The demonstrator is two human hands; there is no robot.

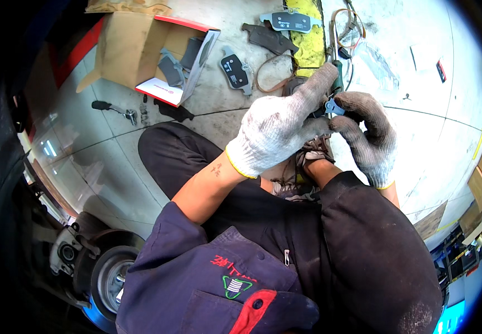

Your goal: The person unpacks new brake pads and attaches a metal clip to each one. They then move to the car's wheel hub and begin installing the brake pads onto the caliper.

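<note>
A navy shirt (pixel 224 300) lies nearest; beyond it the left hand (pixel 285 122) and right hand (pixel 383 142) pinch a blue-grey metal piece (pixel 334 107) between them, near the yellow stripe's (pixel 307 50) close end; its long axis is partly hidden.

Gloves (pixel 269 131) are rough cloth, box (pixel 127 50) cardbd & flr tiles (pixel 90 178) glossy
</note>
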